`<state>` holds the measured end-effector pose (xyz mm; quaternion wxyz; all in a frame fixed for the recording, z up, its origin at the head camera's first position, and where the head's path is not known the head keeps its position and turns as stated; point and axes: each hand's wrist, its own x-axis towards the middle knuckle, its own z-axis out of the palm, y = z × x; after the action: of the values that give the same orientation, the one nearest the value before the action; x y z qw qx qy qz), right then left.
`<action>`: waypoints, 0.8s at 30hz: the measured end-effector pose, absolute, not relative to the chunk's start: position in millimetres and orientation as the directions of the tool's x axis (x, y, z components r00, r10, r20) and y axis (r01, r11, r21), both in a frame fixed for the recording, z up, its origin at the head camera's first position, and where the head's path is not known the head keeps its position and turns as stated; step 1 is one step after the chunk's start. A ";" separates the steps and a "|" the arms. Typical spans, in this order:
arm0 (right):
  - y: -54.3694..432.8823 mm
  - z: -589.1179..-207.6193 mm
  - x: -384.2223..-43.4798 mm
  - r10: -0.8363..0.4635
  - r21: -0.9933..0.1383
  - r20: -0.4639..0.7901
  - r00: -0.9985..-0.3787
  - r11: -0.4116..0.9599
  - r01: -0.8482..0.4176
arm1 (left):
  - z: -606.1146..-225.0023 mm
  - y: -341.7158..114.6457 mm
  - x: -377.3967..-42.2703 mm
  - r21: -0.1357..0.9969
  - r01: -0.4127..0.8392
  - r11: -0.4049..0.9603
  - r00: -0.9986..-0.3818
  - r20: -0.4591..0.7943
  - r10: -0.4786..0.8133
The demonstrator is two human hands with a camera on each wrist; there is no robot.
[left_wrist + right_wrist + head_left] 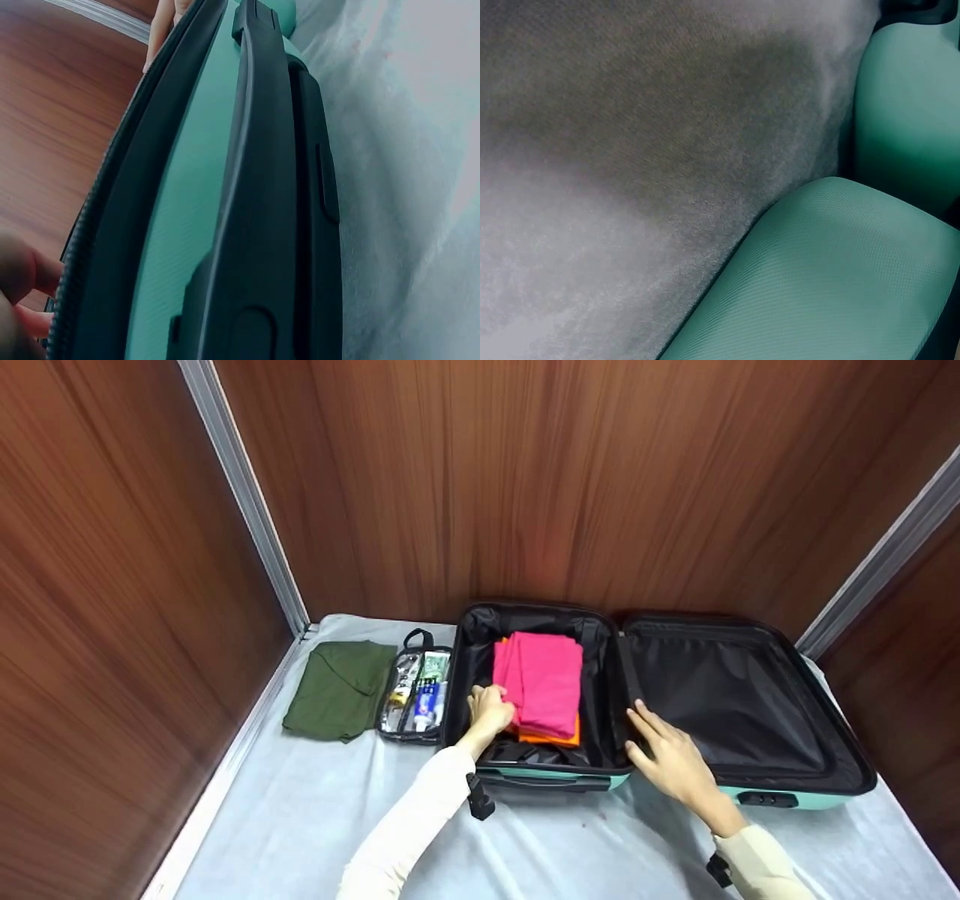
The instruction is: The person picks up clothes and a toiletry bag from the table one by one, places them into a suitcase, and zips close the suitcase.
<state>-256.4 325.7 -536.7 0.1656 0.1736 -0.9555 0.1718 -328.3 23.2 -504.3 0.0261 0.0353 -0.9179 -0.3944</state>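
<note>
A teal suitcase [619,781] with black lining lies spread open on its back. In its left half, a folded pink garment [551,682] rests on top of an orange one [551,740]. My left hand [491,709] reaches over the front rim, its curled fingers pinching the left edge of the pink garment. In the left wrist view, its fingers [19,292] show only partly behind the rim. My right hand [671,757] has its fingers extended over the inner edge between the two halves. The right wrist view shows the suitcase's teal shell [840,270], not the hand.
Left of the suitcase is a clear toiletry pouch [384,727] with tubes and small bottles inside. Farther left lies a folded dark green garment [337,690]. The suitcase's right half [720,690] shows its black lining. Wood-patterned panels [525,487] enclose the pale cloth-covered surface [300,825].
</note>
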 end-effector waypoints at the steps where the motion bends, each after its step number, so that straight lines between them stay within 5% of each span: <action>1: 325.7 -536.9 -256.3 -0.274 -0.271 0.378 -0.884 0.880 -0.389 | -504.1 22.0 -327.9 0.715 -0.039 0.698 -0.997 0.018 -0.074; 24: 326.4 -538.0 -256.1 -0.271 -0.271 0.366 -0.890 0.884 -0.380 | -508.4 2.8 -332.7 0.731 0.089 0.676 -0.995 0.094 0.030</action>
<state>-256.1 326.4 -538.0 0.1608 0.1701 -0.9572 0.1702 -332.7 2.8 -508.4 0.0370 -0.0326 -0.9147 -0.4010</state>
